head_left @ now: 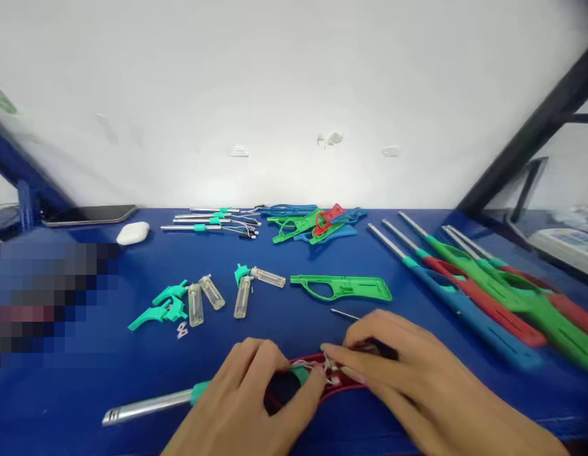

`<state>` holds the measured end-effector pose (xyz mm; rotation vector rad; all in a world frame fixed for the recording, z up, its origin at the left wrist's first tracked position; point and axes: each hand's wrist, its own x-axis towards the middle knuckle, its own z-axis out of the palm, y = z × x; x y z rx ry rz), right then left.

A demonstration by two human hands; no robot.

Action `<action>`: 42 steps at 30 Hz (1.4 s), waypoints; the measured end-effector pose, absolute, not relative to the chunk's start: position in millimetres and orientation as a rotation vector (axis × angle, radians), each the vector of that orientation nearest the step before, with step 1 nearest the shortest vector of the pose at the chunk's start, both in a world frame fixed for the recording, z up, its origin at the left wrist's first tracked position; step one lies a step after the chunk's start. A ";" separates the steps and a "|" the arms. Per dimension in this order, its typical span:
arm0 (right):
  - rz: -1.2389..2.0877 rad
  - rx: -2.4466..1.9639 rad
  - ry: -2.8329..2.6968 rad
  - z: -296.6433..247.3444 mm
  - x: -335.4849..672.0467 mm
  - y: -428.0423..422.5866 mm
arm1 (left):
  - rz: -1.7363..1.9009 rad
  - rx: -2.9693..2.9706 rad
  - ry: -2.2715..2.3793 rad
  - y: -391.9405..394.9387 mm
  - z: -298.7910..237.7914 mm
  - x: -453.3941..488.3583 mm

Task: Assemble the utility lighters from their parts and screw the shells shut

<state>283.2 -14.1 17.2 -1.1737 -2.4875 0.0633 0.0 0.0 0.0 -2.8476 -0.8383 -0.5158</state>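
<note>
On the blue table near the front edge lies a red lighter half-shell (344,382) with a metal tube (146,405) and teal collar sticking out to the left. My left hand (249,396) is closed over the shell's trigger end. My right hand (393,367) pinches thin white wires inside the shell with its fingertips. A thin metal pin (345,314) lies just beyond my right hand.
A green half-shell (344,288) lies in the middle. Clear fuel tanks (203,297) and teal triggers (163,304) sit at left. Several finished long lighters (483,288) lie at right. Loose shells (312,223) and tube assemblies (212,220) are at the back, with a phone (89,215) and a white case (133,233).
</note>
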 end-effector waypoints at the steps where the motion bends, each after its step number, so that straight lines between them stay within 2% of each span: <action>1: 0.052 -1.157 -2.416 17.6 284.2 -16.3 | -0.512 -2.839 -0.846 0.6 -0.8 -0.5; 6: -0.011 -1.057 -2.215 21.2 289.0 -20.2 | -0.526 -2.832 -0.857 1.7 -2.2 -2.0; 16: -0.266 -0.877 -2.285 32.8 288.0 -17.2 | -0.559 -2.818 -0.832 1.9 2.2 -2.8; 22: -0.463 -0.920 -2.353 28.8 286.8 -29.1 | -0.548 -2.801 -0.856 1.9 -1.1 -1.5; 27: -0.281 -1.006 -2.322 27.9 288.9 -23.5 | -0.541 -2.792 -0.859 2.9 -0.2 -5.4; 34: -0.310 -1.307 -2.280 41.6 319.4 16.3 | -0.552 -2.829 -0.903 6.1 -0.1 -9.4; 42: -0.162 -1.375 -2.492 49.2 335.5 42.6 | -0.596 -2.797 -0.902 1.7 -3.8 -12.4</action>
